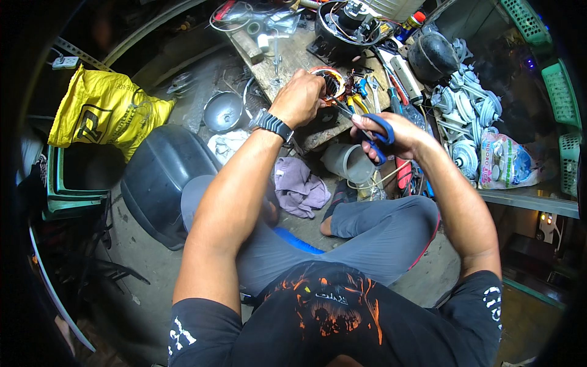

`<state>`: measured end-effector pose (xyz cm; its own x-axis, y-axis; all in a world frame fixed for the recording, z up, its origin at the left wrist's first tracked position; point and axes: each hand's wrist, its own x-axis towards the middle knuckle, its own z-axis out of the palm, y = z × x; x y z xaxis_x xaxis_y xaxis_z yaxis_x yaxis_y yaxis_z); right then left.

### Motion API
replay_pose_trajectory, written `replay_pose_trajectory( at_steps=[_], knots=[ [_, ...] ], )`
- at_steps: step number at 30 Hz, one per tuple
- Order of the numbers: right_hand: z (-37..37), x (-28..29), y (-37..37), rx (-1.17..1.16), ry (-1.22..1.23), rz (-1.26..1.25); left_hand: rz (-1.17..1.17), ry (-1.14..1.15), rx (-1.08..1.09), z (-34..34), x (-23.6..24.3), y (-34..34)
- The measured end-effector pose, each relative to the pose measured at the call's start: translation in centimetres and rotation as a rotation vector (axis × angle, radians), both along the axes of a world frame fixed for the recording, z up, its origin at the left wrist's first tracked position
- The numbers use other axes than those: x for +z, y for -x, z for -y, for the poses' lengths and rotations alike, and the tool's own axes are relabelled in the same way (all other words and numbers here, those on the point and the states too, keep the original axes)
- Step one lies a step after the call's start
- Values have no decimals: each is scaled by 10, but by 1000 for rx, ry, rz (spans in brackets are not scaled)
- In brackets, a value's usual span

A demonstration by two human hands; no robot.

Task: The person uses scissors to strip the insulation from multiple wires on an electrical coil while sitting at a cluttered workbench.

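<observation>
My right hand [391, 134] is closed on a pair of blue-handled scissors [386, 129]. Their blades point up and left, toward the near edge of a ring-shaped motor stator [333, 78] with copper-coloured windings. At the ring's left side, my left hand [299, 95] has its fingers bent together against it, and the fingertips are partly hidden. Yellow-handled pliers [357, 103] and a wrench [373, 92] lie just right of the stator on the wooden bench [269, 72].
Behind the stator stands a black motor housing [342, 30]. Piled white plastic parts [468, 113] lie at the right, beside a dark round pot [433, 56]. Below the bench are a whitish bucket [351, 162] and a purple cloth [299, 186]. A yellow sack [104, 110] sits at the left.
</observation>
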<state>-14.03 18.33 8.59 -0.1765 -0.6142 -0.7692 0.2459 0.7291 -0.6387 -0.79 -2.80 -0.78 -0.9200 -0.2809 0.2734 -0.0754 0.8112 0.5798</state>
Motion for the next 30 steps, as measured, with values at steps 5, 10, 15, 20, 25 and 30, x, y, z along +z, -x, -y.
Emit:
replay_pose_trajectory(
  at_steps=[5, 10, 15, 20, 25, 30],
  knots=[
    [31, 28, 33, 190, -147, 97, -128, 30, -3, -1, -5, 0],
    [50, 17, 52, 231, -269, 187, -178, 64, 62, -7, -8, -5],
    [4, -23, 7, 90, 9, -114, -139, 43, 74, -5, -3, -6],
    [-31, -113, -34, 6, 305, -517, -129, 12, 53, -4, -4, -3],
    [-14, -147, -51, -169, 491, -460, -89, 57, -2, -1, -4, -6],
    [6, -142, -60, -297, 565, -324, -129, 55, 47, 0, -9, 0]
  ],
)
